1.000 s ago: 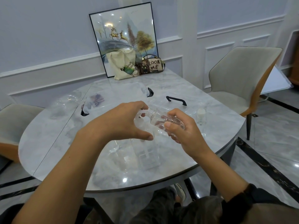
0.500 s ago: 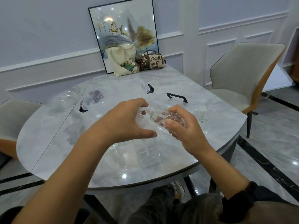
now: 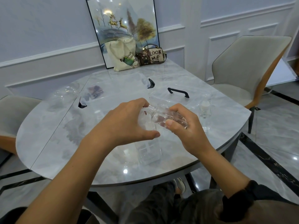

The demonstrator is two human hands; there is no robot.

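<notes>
Above the near middle of the marble table (image 3: 64, 143), the small clear bottle (image 3: 163, 115) lies tilted on its side. It looks light, rigid and slick, best held round the body. The right hand (image 3: 186, 128) wraps that body firmly. The left hand (image 3: 126, 123) curls at the bottle's neck; I cannot tell whether it pinches a cap.

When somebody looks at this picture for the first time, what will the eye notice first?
First the two hands over the grey marble table: the right hand grips a small clear bottle held sideways, its neck toward the curled left hand. Next, at the far edge, a framed picture of golden deer leans on the wall, with a cream tote bag and a brown handbag lettered LOOK ME in front of it.
</notes>
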